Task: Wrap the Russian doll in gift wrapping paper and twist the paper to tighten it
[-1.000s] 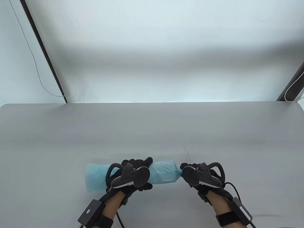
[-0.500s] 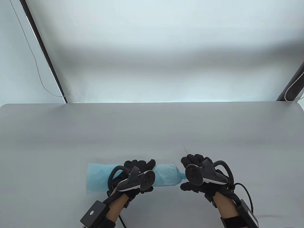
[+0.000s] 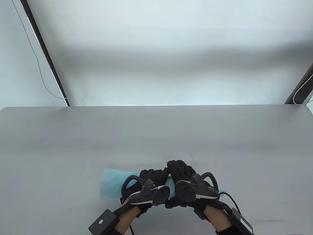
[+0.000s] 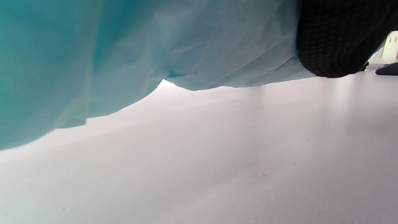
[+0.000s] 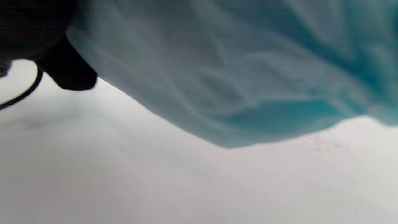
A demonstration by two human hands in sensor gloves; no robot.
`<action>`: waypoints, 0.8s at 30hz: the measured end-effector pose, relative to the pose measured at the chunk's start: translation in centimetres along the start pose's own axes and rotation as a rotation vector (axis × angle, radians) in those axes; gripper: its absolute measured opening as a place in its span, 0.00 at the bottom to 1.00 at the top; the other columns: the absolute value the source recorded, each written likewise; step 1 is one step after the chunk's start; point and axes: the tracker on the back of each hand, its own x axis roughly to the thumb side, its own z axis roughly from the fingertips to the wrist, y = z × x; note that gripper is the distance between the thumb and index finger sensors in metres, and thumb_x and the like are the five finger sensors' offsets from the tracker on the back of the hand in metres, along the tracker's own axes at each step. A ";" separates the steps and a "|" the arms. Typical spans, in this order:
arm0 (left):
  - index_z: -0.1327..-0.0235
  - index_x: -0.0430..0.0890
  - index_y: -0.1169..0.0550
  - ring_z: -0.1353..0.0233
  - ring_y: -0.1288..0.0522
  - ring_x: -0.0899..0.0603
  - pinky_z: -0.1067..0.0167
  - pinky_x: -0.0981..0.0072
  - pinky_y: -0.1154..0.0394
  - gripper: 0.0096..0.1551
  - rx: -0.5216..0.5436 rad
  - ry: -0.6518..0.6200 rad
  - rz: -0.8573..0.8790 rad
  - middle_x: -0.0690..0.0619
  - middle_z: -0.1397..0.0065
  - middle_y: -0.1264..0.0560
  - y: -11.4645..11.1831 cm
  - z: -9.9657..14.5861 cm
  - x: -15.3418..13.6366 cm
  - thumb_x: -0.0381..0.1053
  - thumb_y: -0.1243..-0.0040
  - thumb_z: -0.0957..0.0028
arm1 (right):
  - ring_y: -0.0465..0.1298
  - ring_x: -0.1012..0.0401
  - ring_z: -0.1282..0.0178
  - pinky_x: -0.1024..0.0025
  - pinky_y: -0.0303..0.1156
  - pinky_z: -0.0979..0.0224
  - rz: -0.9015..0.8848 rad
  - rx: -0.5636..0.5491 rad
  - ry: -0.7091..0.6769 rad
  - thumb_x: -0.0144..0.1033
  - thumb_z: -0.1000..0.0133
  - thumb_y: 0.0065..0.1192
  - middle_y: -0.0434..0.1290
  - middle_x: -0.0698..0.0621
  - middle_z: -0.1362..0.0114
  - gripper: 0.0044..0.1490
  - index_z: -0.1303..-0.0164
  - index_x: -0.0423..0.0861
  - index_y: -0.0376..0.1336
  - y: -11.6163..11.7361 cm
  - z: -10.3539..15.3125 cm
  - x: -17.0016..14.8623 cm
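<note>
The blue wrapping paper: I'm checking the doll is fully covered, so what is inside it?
Only blue wrapping paper shows, gripped by the left hand and right hand. Whatever is inside is covered; no doll is visible.

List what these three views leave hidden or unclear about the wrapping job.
- Doll: unseen in every view, covered by the blue paper.
- Paper's middle, table view: hidden under the left hand and right hand.
- Paper's right end, table view: mostly behind the right hand's tracker, so any twist is unclear.
- Right wrist view: blurred.

Blue paper bundle lying sideways (doll hidden).
</note>
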 end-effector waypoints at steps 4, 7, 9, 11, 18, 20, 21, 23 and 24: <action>0.20 0.36 0.46 0.26 0.24 0.33 0.33 0.31 0.31 0.73 0.025 0.009 -0.015 0.43 0.19 0.30 0.1 0.0 0.0 0.70 0.20 0.64 | 0.74 0.41 0.19 0.40 0.70 0.20 0.069 -0.056 0.021 0.75 0.58 0.73 0.66 0.34 0.14 0.92 0.10 0.27 0.31 0.4 0.0 0.5; 0.19 0.38 0.47 0.25 0.25 0.33 0.32 0.31 0.32 0.72 0.007 0.015 -0.011 0.44 0.18 0.31 -0.2 0.0 -0.1 0.70 0.21 0.63 | 0.76 0.42 0.22 0.40 0.71 0.22 0.073 -0.064 0.024 0.74 0.58 0.77 0.69 0.35 0.16 0.92 0.10 0.26 0.33 0.6 -0.2 0.7; 0.18 0.39 0.51 0.23 0.28 0.34 0.30 0.31 0.35 0.72 -0.064 0.024 -0.030 0.44 0.16 0.34 -0.2 -0.2 -0.1 0.71 0.25 0.60 | 0.76 0.42 0.23 0.40 0.71 0.22 0.084 -0.041 0.034 0.73 0.57 0.77 0.69 0.35 0.17 0.92 0.10 0.25 0.34 0.7 -0.3 0.7; 0.17 0.42 0.56 0.19 0.32 0.33 0.28 0.30 0.37 0.73 -0.286 -0.050 0.021 0.43 0.11 0.41 0.3 -0.3 -0.8 0.74 0.31 0.57 | 0.75 0.41 0.22 0.39 0.70 0.21 0.125 -0.015 -0.001 0.72 0.57 0.78 0.68 0.35 0.16 0.92 0.11 0.26 0.32 1.1 -0.1 0.5; 0.12 0.48 0.47 0.12 0.48 0.27 0.27 0.20 0.47 0.60 -0.174 0.095 0.320 0.39 0.07 0.46 3.0 1.5 -6.0 0.80 0.49 0.50 | 0.74 0.41 0.21 0.37 0.68 0.20 0.223 -0.067 0.018 0.70 0.56 0.79 0.68 0.36 0.15 0.82 0.07 0.39 0.41 1.2 0.9 -1.2; 0.12 0.47 0.50 0.11 0.57 0.24 0.26 0.19 0.53 0.66 -0.180 0.144 0.337 0.35 0.07 0.48 2.7 1.5 -7.2 0.81 0.45 0.54 | 0.73 0.41 0.20 0.38 0.67 0.19 0.266 -0.102 0.000 0.70 0.56 0.79 0.67 0.37 0.14 0.78 0.07 0.43 0.44 1.0 1.0 -1.1; 0.12 0.47 0.52 0.12 0.59 0.22 0.27 0.18 0.56 0.70 -0.200 0.144 0.320 0.33 0.07 0.50 2.5 1.5 -7.4 0.82 0.42 0.57 | 0.73 0.41 0.20 0.38 0.67 0.19 0.274 -0.113 -0.004 0.71 0.56 0.79 0.67 0.37 0.14 0.77 0.08 0.45 0.45 0.9 1.1 -1.0; 0.13 0.46 0.59 0.14 0.62 0.19 0.28 0.18 0.59 0.77 -0.305 0.111 0.264 0.30 0.07 0.54 1.7 1.3 -7.4 0.84 0.40 0.61 | 0.72 0.42 0.20 0.38 0.67 0.18 0.273 -0.148 -0.014 0.70 0.55 0.79 0.66 0.38 0.13 0.75 0.08 0.46 0.45 0.7 1.1 -0.9; 0.14 0.46 0.62 0.15 0.63 0.18 0.29 0.19 0.61 0.79 -0.374 0.090 0.232 0.29 0.08 0.55 1.1 1.1 -7.1 0.83 0.39 0.62 | 0.72 0.42 0.19 0.38 0.67 0.18 0.269 -0.167 -0.017 0.70 0.56 0.79 0.66 0.38 0.13 0.76 0.08 0.46 0.45 0.6 1.2 -1.0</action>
